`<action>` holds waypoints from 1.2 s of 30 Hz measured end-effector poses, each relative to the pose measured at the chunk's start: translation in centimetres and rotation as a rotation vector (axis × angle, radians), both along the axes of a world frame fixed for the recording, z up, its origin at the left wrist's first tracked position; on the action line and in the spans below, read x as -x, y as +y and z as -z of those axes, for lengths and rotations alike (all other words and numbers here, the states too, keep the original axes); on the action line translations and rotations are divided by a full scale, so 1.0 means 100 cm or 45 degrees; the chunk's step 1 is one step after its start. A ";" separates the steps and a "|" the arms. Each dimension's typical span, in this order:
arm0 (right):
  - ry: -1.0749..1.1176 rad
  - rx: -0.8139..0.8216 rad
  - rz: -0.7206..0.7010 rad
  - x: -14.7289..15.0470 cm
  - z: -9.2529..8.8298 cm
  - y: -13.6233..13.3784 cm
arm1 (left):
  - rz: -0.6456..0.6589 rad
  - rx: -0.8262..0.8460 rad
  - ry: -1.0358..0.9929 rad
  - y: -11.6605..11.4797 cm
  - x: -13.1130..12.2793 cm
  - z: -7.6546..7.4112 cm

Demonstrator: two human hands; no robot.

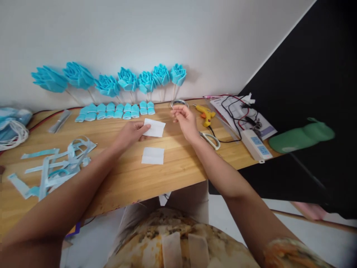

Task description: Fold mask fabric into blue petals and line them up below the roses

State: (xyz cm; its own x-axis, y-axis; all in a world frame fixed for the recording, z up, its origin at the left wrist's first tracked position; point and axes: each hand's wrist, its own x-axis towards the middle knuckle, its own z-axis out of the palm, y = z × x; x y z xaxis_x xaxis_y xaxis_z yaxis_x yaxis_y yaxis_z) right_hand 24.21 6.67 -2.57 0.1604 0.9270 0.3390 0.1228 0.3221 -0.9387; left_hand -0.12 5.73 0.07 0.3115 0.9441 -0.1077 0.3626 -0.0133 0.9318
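My left hand (pixel 132 133) is closed, thumb on top, on a white rectangular piece of thin cloth (pixel 155 128) held just above the table. A second white cloth piece (pixel 152 155) lies flat on the wood, nearer to me. To the right, my right hand (pixel 185 121) is raised with its fingers drawn together in a pinch; whatever they hold, if anything, is too small to make out. Behind those fingers lies a roll of tape (pixel 180 102), partly hidden. Scissors (pixel 211 141) with pale handles rest beside my right wrist, their blades mostly covered.
Blue cloth flowers (pixel 127 79) on sticks lean along the wall, above rows of folded blue petals (pixel 111 110). Cut strips (pixel 63 163) and masks (pixel 12 123) lie left. Rightward are a yellow glue gun (pixel 205 113), cables, a power strip (pixel 256 145) and a green bottle (pixel 301 137).
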 end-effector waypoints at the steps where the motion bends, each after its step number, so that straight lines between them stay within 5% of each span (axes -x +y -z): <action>1: -0.051 -0.038 0.099 -0.009 -0.002 0.004 | 0.018 -0.138 0.148 0.000 0.001 0.000; 6: -0.728 -0.076 0.440 -0.042 -0.014 0.012 | -0.089 -0.735 0.555 0.000 0.007 0.003; 11: -1.448 0.046 0.307 -0.037 -0.026 0.019 | -0.094 -1.057 0.500 0.003 0.008 0.009; 16: -1.539 0.152 0.154 -0.037 -0.037 0.036 | -0.051 -1.132 0.527 0.001 0.007 0.009; 19: -1.387 0.066 0.041 -0.036 -0.050 0.028 | -0.073 -1.116 0.419 0.000 0.006 0.003; 22: -0.799 0.034 -0.363 -0.027 -0.066 0.005 | -0.087 -0.953 0.118 0.000 0.005 -0.005; 26: -0.140 0.119 -0.810 -0.005 -0.079 -0.017 | 0.131 -0.291 -0.574 0.001 0.002 -0.015; 30: 0.273 0.237 -0.775 0.016 -0.074 -0.017 | 0.342 0.197 -1.013 -0.003 0.002 -0.021; 36: 0.445 0.222 -0.693 0.028 -0.056 -0.025 | 0.478 0.282 -1.057 -0.010 0.004 -0.027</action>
State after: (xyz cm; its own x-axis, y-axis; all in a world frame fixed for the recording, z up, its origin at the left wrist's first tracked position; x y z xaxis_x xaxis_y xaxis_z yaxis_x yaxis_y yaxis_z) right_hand 21.36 4.16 3.04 -0.2725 0.9431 0.1902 -0.3352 0.0922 -0.9376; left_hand -0.51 4.69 2.76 0.6493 0.7509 0.1207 -0.4120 0.2139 0.8857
